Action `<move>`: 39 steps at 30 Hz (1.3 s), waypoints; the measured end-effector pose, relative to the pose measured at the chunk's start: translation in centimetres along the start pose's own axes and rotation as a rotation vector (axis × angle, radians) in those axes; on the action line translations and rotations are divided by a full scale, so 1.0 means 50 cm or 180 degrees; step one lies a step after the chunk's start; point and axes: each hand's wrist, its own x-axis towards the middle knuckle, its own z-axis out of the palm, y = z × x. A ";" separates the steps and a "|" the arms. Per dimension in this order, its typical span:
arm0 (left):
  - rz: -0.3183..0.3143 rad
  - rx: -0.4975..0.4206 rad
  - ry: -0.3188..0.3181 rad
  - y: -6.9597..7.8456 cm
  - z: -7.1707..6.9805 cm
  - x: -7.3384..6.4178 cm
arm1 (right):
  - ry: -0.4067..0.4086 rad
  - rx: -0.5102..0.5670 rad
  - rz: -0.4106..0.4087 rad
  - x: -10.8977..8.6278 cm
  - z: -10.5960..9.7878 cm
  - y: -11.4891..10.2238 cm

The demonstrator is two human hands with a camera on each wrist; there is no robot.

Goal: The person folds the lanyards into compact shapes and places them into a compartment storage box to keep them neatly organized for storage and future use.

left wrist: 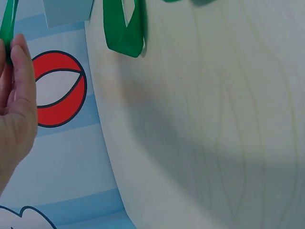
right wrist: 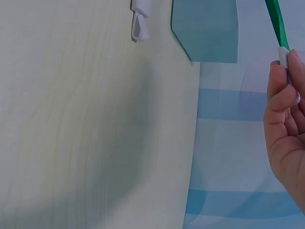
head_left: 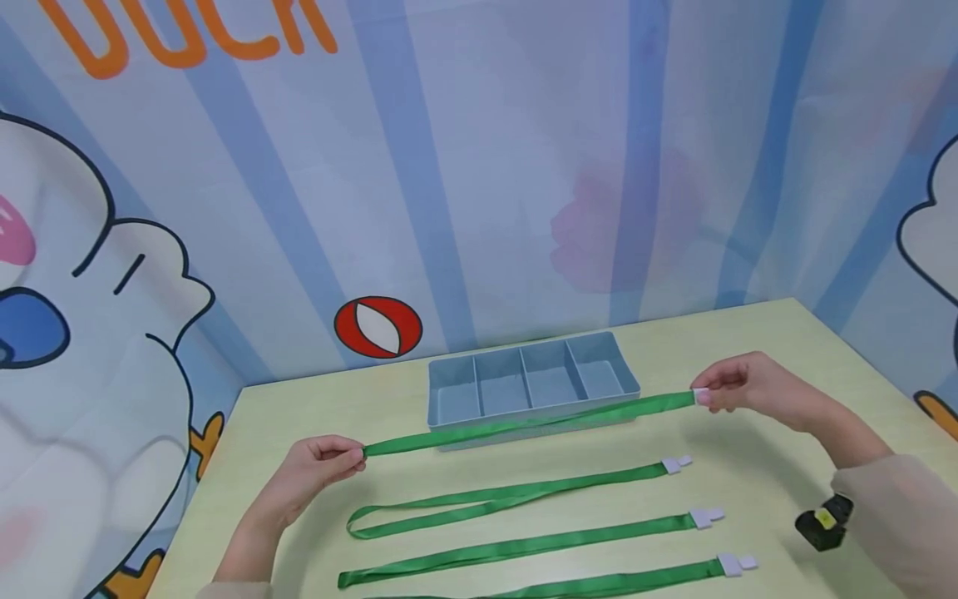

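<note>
A green lanyard point(head_left: 524, 424) is stretched between both hands, raised above the table in front of the grey-blue tray. My left hand point(head_left: 310, 470) pinches its looped end between thumb and fingers. At the other end, my right hand point(head_left: 752, 387) pinches the white plastic clip point(right wrist: 283, 55). Closer to me, more green lanyards lie in rows: one with an open loop point(head_left: 419, 516), a flat one point(head_left: 516, 549) and another point(head_left: 621, 584) cut off by the frame's lower edge. Their white clips point(head_left: 703, 517) all point right.
Behind the held lanyard stands the divided tray point(head_left: 501, 391), its compartments showing bare floors. A small black object with a yellow mark point(head_left: 823, 522) is by the right sleeve. A printed cloth backdrop point(head_left: 516, 166) rises at the back edge of the pale wooden table point(head_left: 299, 408).
</note>
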 end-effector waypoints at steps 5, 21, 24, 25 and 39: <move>-0.0075 0.0080 0.0177 0.005 0.012 -0.004 | 0.0084 0.0069 0.0011 -0.004 -0.003 -0.005; -0.0189 -0.0695 0.0028 0.007 0.023 -0.022 | -0.0120 0.0389 0.0270 -0.015 -0.018 -0.009; -0.0179 -0.0726 -0.0100 0.010 0.026 -0.025 | -0.0143 0.0544 0.0412 -0.015 -0.024 -0.015; -0.0180 -0.0727 -0.0117 0.010 0.026 -0.025 | -0.0153 0.0581 0.0445 -0.014 -0.026 -0.017; -0.0126 -0.0702 0.0027 0.054 0.047 -0.029 | -0.0191 0.0623 0.0497 -0.019 -0.057 -0.055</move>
